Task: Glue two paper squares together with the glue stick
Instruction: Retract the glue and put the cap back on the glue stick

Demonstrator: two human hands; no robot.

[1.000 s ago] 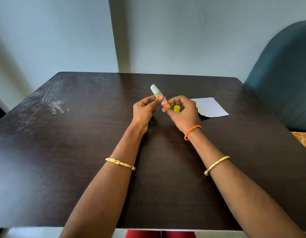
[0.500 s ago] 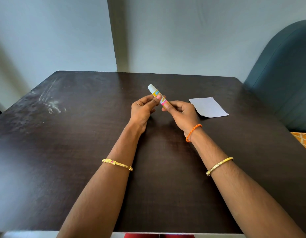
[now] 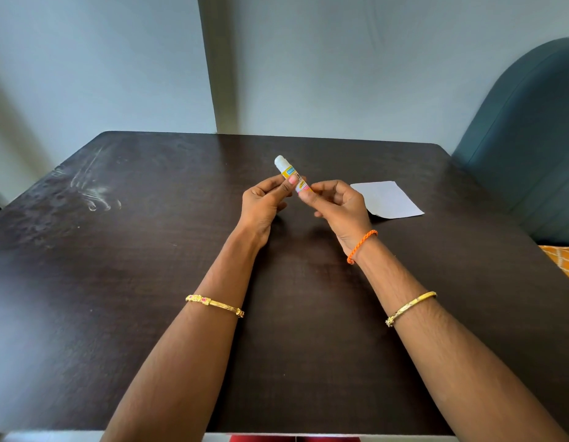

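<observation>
The glue stick [image 3: 288, 173] has a yellow, white and pink label and a bare white tip that points up and away from me. My left hand [image 3: 265, 202] pinches its body between thumb and fingers above the table's middle. My right hand [image 3: 335, 204] grips its lower end with the fingertips. White paper [image 3: 386, 199] lies flat on the dark table [image 3: 149, 266], just right of my right hand; whether it is one square or two stacked I cannot tell. The yellow cap is hidden.
The dark wooden table has a scuffed whitish patch [image 3: 91, 189] at its far left. A teal padded chair back [image 3: 528, 138] stands past the right edge, with orange patterned cloth [image 3: 563, 260] beside it. A grey wall runs behind.
One second ago a yellow cap showed in my right hand below the stick; now it is out of sight. My right fingers have closed on the stick's lower end. The stick barely moved.
</observation>
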